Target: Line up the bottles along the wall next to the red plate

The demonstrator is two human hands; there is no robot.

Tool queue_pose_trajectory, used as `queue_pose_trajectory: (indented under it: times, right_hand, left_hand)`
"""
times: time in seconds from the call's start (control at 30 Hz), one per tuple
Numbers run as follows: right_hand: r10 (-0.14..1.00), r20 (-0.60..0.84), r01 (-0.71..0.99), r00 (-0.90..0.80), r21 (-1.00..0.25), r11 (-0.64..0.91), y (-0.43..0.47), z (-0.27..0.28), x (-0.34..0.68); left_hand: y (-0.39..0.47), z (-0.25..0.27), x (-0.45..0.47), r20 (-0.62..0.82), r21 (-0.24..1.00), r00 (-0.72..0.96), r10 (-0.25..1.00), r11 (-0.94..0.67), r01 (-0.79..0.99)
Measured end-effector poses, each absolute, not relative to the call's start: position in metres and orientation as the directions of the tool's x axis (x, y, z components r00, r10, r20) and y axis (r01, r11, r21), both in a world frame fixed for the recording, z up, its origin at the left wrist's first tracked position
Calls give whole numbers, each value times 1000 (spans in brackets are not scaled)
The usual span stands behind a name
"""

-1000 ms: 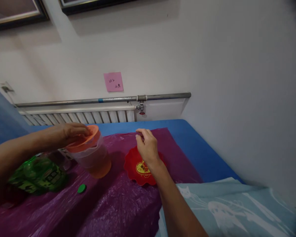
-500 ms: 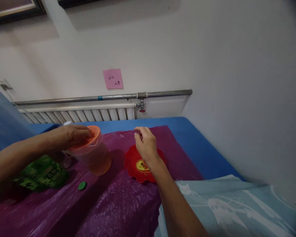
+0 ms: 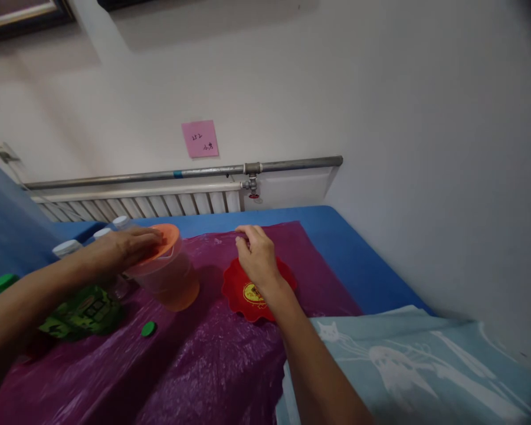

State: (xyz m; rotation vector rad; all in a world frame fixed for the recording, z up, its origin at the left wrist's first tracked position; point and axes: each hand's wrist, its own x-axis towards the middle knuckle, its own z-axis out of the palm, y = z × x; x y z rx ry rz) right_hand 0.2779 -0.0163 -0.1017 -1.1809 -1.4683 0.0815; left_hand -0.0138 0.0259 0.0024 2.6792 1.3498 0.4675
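My left hand (image 3: pixel 130 245) lies nearly flat on the orange lid (image 3: pixel 171 235) of the jug (image 3: pixel 174 288), likely steadying it. My right hand (image 3: pixel 258 255) hangs half-curled, empty, above the red dish (image 3: pixel 235 289).

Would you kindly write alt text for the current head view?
A person's left hand rests on the orange lid of a translucent pitcher; the right hand, loosely curled, appears above a red scalloped dish. Purple plastic sheeting lies beneath.

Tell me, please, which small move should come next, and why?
Perhaps bring the right hand over to steady the pitcher: it holds liquid, the left hand is on its orange lid, and the right, seemingly empty, appears above the red dish.
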Motion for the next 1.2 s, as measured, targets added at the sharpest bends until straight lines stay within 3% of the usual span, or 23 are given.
queue_pose_trajectory:
  times: [0.2, 0.47, 0.67, 0.77, 1.2]
  right_hand:
    - [706, 683, 593, 189, -652, 472, -19, -101, 276]
    - [724, 667, 513, 177, -690, 511, -24, -96, 263]
    - [716, 685, 418, -135, -615, 668, -34, -96, 214]
    - [699, 684, 376, -210, -603, 703, -35, -97, 198]
    - [662, 726, 453, -185, -534, 713, -36, -111, 184]
  left_hand:
    - [35, 8, -27, 40, 342, 600, 799, -575, 743]
    - [44, -4, -31, 153, 402, 603, 783, -607, 686]
    - [43, 1, -24, 153, 431, 573, 805, -576, 694]
    - [44, -3, -23, 175, 455, 549, 818, -561, 691]
    - [39, -3, -17, 170, 477, 489, 855, -506, 719]
